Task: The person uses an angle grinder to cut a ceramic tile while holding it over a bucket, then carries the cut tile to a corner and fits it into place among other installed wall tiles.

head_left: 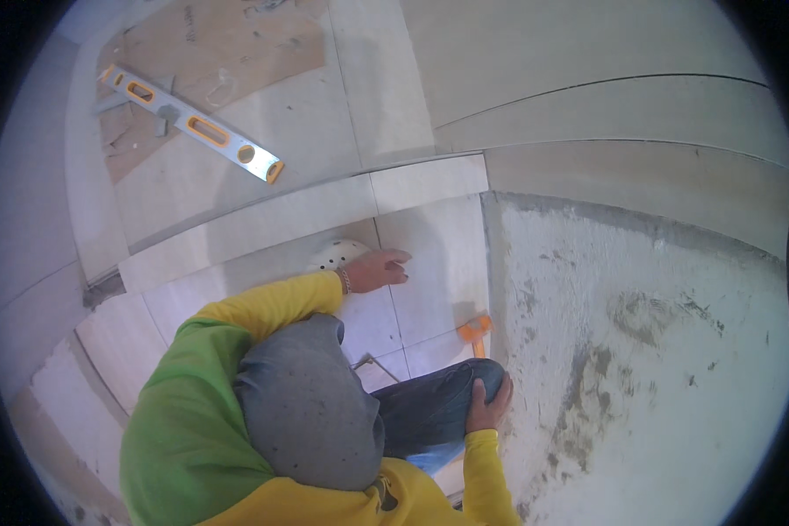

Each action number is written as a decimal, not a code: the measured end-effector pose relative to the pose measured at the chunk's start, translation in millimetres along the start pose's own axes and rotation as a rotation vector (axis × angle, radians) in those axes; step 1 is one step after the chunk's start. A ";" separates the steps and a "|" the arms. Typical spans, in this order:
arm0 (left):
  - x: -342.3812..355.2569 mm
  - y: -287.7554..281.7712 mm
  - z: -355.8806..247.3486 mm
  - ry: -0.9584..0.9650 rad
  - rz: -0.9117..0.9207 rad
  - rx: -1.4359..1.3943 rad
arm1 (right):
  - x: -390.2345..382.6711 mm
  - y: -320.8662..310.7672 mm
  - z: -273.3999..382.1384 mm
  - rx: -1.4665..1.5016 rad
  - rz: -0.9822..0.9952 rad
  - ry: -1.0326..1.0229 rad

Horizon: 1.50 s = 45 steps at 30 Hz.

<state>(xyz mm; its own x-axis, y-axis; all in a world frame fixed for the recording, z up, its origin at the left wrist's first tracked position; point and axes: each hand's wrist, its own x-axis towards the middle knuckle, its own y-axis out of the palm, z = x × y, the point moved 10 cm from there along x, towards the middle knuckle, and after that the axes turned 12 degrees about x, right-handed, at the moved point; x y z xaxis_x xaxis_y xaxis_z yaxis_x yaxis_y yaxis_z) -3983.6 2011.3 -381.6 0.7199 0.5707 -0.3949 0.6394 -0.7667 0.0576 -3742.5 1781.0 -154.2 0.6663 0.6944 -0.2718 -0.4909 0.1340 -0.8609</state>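
Observation:
Neither of my hands is in view. A co-worker in a grey cap (pixel 307 403) and a green and yellow top (pixel 184 412) squats below me, seen from above. The co-worker's left hand (pixel 379 269) reaches out over the pale floor tiles (pixel 430 245), fingers stretched. Just beside that wrist is a white rounded thing with dark holes (pixel 340 253), partly hidden by the arm. The co-worker's right hand (pixel 489 405) rests on a bent knee in dark blue jeans (pixel 430 403).
An orange mallet-like tool (pixel 476 330) lies by the knee, and a thin bent metal piece (pixel 375 364) near it. Beyond a raised tiled ledge (pixel 289 215), a spirit level (pixel 193 123) lies by brown cardboard (pixel 237 53). A rough, stained whitish surface (pixel 640 351) fills the right.

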 end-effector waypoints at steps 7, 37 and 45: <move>2.4 2.4 3.9 -0.018 -0.011 -0.032 | -0.9 -2.5 3.0 -0.057 -0.052 -0.028; -13.2 -145.0 -90.0 0.045 -0.622 0.226 | 14.4 2.9 -10.7 -0.222 0.000 0.160; 34.1 -196.1 -110.3 -0.021 -0.450 0.923 | 35.5 13.3 2.2 -0.274 0.065 0.180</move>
<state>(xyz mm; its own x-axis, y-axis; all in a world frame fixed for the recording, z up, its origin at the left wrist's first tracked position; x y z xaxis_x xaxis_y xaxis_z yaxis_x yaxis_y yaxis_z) -4054.6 2213.5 -305.2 0.4546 0.8626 -0.2222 0.3853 -0.4153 -0.8240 -3726.6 1808.9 -174.4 0.7389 0.5561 -0.3806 -0.3827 -0.1186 -0.9162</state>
